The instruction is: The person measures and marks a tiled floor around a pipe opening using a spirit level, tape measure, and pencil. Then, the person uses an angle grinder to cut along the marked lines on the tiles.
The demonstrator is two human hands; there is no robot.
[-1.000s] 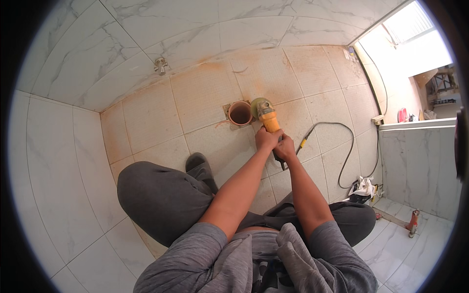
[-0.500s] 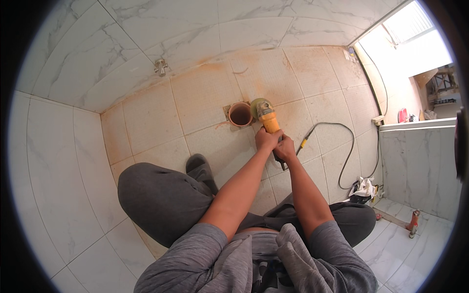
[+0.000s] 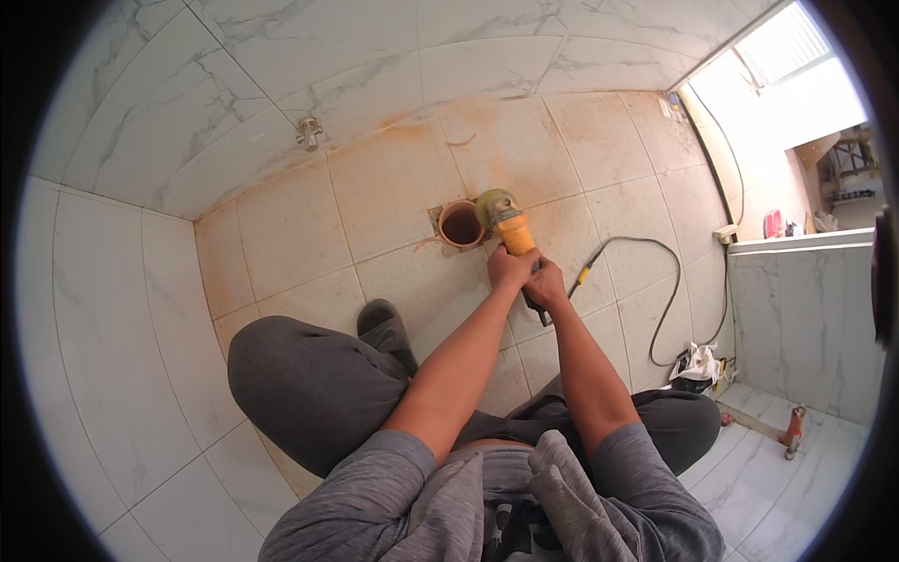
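Observation:
Both my hands grip a yellow angle grinder [image 3: 512, 232] over the tiled floor. My left hand [image 3: 511, 269] is wrapped round its body, and my right hand [image 3: 545, 284] is closed on the black rear handle just behind. The grinder's round disc [image 3: 491, 208] meets the right rim of an orange-brown pipe [image 3: 445, 238] that opens upward from a square cutout in the floor. Whether the disc is spinning, I cannot tell. Hidden under my fingers is the middle of the grinder.
The grinder's dark cord [image 3: 676, 272] loops across the floor on the right. A metal valve [image 3: 308, 132] sticks out of the far wall. My sandalled foot [image 3: 385, 330] is left of my forearms. A white crumpled bag [image 3: 698, 361] and a red-and-metal fitting [image 3: 794, 429] lie at the right.
The grinder's head has shifted very slightly left against the pipe's rim. Both hands keep the same hold on it.

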